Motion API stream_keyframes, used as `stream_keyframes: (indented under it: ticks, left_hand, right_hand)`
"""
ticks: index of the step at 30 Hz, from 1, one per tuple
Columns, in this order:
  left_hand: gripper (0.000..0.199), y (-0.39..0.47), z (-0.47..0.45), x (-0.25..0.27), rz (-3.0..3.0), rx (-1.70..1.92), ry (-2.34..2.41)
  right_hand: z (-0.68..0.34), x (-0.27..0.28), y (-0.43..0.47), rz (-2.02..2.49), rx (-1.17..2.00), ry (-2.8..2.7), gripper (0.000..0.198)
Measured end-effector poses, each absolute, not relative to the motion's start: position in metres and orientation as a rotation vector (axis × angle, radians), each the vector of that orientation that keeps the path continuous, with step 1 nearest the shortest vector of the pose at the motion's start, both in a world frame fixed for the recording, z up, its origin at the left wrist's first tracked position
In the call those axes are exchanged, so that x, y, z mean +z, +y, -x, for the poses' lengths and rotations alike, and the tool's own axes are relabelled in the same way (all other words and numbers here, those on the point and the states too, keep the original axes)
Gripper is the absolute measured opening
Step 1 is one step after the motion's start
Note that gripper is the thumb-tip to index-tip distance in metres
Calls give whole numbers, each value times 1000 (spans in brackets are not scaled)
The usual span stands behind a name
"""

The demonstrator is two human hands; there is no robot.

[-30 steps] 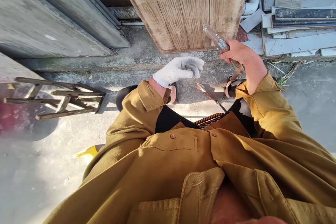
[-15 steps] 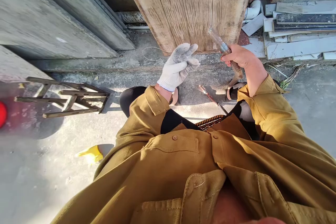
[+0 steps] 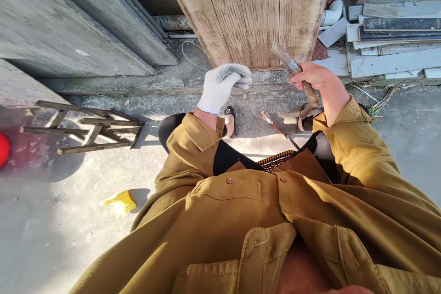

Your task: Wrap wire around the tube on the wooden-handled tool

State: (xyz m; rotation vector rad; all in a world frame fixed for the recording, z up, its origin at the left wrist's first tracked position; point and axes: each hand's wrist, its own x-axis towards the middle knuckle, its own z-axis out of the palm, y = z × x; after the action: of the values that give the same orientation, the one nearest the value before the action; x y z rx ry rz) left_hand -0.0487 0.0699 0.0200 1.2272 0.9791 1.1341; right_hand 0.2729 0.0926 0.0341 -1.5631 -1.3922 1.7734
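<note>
Wire (image 3: 182, 49), thin and pale, makes one loop to the left of the left hand (image 3: 220, 87), which wears a white knit glove with greyish fingers. That hand's grip is narrow, fingers curled together on the wire; the exact pinch point is hidden. The bare right hand (image 3: 315, 76) has its grip wrapped round a brown handle (image 3: 308, 93), rounded and slanted, near the foot of the wood panel (image 3: 255, 14). The handle's upper end carries a clear tube (image 3: 281, 53), bound by a tight metal coil (image 3: 293, 66); whether anything sits inside the tube cannot be told. Between glove and coil the wire is faint and hard to trace.

The panel is rough-grained, worn, seamed in straight lines and cut off at the top. Right of it, a white pipe (image 3: 333, 11) bends beside a pile of flat boards (image 3: 396, 57), also cut off. On the concrete floor (image 3: 79, 216), a slim reddish stick (image 3: 275, 126) lies between the feet (image 3: 230, 125), its dark end running toward the lap. At left is a stool (image 3: 96, 133) of plain wooden bars; whether it stands or lies is unclear. Below it, a yellow thing (image 3: 122, 201) is washed out by sun, and a blurred red thing (image 3: 3, 149) is cut off at the edge.
</note>
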Motion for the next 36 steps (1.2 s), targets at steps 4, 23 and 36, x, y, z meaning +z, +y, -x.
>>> stream_keyframes:
  ticks: [4,23,36]
  left_hand:
    - [13,69,53,29,-1397,1274,1004]
    - [17,69,21,44,-1256,1567,957]
    - [11,87,39,34,-859,1307,903]
  right_hand:
    - [-268,29,92,1557,1819,-1337,38]
    - [-218,15,81,1417,2079,-1180,42]
    - [-226,32,93,1487,1474,-1270,49]
